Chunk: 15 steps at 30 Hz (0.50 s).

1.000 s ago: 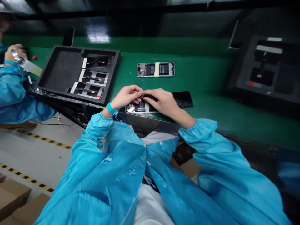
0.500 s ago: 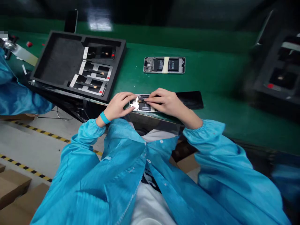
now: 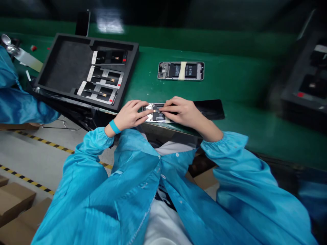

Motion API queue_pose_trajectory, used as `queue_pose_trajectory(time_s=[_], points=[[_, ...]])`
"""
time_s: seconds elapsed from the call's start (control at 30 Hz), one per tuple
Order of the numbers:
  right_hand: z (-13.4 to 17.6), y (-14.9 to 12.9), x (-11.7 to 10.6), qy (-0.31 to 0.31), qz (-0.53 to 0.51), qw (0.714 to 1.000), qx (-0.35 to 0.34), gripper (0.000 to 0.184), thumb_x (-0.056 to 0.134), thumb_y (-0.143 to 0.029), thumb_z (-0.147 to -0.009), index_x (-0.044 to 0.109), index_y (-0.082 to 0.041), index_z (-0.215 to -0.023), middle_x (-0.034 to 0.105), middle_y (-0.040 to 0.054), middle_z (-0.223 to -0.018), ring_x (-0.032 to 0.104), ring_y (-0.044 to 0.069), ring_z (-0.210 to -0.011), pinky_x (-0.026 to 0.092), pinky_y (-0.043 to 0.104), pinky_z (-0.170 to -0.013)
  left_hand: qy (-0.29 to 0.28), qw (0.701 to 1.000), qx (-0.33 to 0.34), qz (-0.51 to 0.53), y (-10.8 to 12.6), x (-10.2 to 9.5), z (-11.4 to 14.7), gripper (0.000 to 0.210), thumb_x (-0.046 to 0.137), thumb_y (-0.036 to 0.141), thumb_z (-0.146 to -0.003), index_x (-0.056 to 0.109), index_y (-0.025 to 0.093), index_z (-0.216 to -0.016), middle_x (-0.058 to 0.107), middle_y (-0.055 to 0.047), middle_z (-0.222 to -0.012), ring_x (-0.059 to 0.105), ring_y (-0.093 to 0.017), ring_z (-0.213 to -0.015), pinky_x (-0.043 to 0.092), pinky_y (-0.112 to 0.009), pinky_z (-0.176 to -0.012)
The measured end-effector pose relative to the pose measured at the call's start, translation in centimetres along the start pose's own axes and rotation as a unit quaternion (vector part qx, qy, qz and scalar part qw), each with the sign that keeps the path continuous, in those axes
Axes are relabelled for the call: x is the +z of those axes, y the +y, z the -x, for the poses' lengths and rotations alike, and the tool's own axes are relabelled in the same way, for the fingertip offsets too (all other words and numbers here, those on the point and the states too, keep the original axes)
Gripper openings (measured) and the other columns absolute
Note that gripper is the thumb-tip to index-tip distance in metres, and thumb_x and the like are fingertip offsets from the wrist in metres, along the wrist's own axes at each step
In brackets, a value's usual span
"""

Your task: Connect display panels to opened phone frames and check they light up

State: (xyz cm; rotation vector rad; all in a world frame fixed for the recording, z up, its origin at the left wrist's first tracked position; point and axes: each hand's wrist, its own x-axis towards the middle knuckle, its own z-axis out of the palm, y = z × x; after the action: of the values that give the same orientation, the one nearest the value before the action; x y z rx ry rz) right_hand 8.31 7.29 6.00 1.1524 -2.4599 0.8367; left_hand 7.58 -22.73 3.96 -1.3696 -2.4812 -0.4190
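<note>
An opened phone (image 3: 159, 118) lies at the table's front edge, its circuit board and battery facing up. My left hand (image 3: 130, 115) rests over its left end with fingers apart, the index finger stretched onto a small gold-ended flex cable (image 3: 155, 111). From the other side my right hand (image 3: 182, 110) is closed, thumb and fingertips pinched at this cable over the battery. A black phone screen panel (image 3: 211, 109) extends to the right from under my right hand, which hides where it meets the phone.
A second open phone (image 3: 167, 71), with pale tape across its battery, lies farther back. At the left stands a black foam tray (image 3: 65, 64) holding several screen panels. Another dark tray (image 3: 291, 92) is at the right. A co-worker's blue sleeve (image 3: 24, 107) shows at far left.
My left index finger has extended rightward onto the cable's gold end. My right hand keeps its pinch. The whole view has shifted slightly.
</note>
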Motion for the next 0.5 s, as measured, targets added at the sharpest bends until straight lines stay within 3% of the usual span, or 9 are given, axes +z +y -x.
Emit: queue_pose_trajectory(time_s=[0.1, 0.33, 0.5], points=[[0.1, 0.1, 0.0, -0.008, 0.006, 1.0, 0.005, 0.028, 0.063, -0.032, -0.108, 0.088, -0.021, -0.109, 0.081, 0.01, -0.101, 0.076, 0.022, -0.092, 0.066, 0.037, -0.081, -0.015, 0.998, 0.021, -0.062, 0.2, -0.4, -0.3, 0.041, 0.052, 0.045, -0.115, 0.069, 0.03, -0.149, 0.07, -0.013, -0.146, 0.065, -0.03, -0.124, 0.054, -0.045, -0.105], [0.1, 0.7, 0.1, 0.011, -0.002, 0.999, -0.045, 0.022, 0.066, -0.028, -0.104, 0.088, -0.026, -0.107, 0.08, 0.0079, -0.099, 0.076, 0.024, -0.088, 0.065, 0.039, -0.076, -0.127, 0.986, 0.044, -0.097, 1.0, -1.3, -1.5, 0.05, 0.038, 0.038, -0.119, 0.061, 0.019, -0.159, 0.068, -0.018, -0.152, 0.066, -0.028, -0.123, 0.052, -0.039, -0.091], [-0.4, 0.9, 0.3, -0.002, 0.002, 0.998, -0.057, 0.024, 0.064, -0.03, -0.105, 0.087, -0.026, -0.109, 0.079, 0.0081, -0.098, 0.075, 0.023, -0.087, 0.064, 0.038, -0.076, -0.111, 0.989, 0.041, -0.085, 0.0, -0.9, -1.9, 0.05, 0.037, 0.042, -0.119, 0.068, 0.021, -0.152, 0.068, -0.019, -0.15, 0.067, -0.028, -0.124, 0.051, -0.041, -0.093]])
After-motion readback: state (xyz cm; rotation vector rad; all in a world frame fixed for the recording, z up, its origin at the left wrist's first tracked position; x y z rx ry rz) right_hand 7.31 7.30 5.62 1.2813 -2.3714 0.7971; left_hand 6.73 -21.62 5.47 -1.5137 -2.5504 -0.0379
